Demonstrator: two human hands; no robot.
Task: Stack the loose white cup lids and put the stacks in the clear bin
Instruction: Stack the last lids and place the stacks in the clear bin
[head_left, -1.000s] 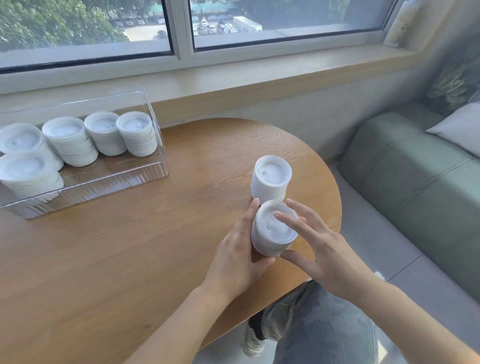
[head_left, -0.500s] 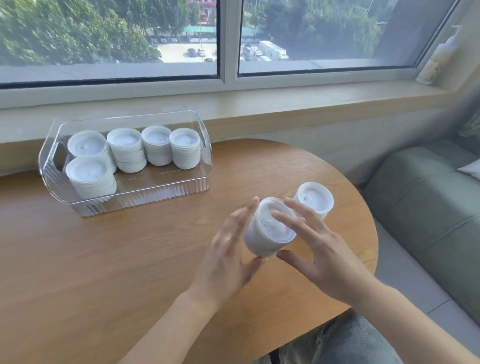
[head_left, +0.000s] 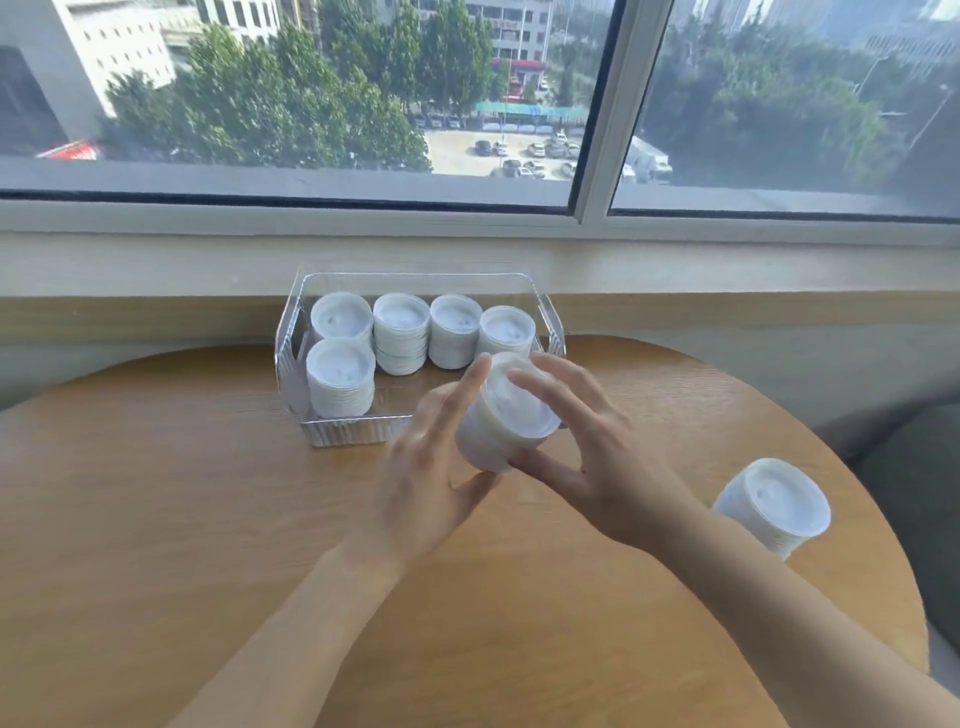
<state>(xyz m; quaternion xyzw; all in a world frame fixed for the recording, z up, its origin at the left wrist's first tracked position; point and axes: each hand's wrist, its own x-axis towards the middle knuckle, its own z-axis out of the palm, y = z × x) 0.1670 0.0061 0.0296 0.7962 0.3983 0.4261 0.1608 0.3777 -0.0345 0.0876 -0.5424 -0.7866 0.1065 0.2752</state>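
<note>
A stack of white cup lids (head_left: 501, 428) hangs tilted in the air just in front of the clear bin (head_left: 343, 435). My left hand (head_left: 426, 467) holds its left side, thumb under the base. My right hand (head_left: 597, 467) spreads its fingers over the top lid, thumb below. Several lid stacks (head_left: 340, 379) stand upright inside the bin, along its back and at the left front. Another lid stack (head_left: 771, 506) stands on the round wooden table (head_left: 208, 519) at the right, beside my right forearm.
The bin sits at the table's far edge against the window sill (head_left: 727, 270). The bin's right front part holds no stack. A grey-green sofa (head_left: 930, 467) lies beyond the table's right edge.
Both hands have lifted one lid stack off the table and carried it forward and left to the bin's front. The other stack stayed on the table. The view swung toward the window.
</note>
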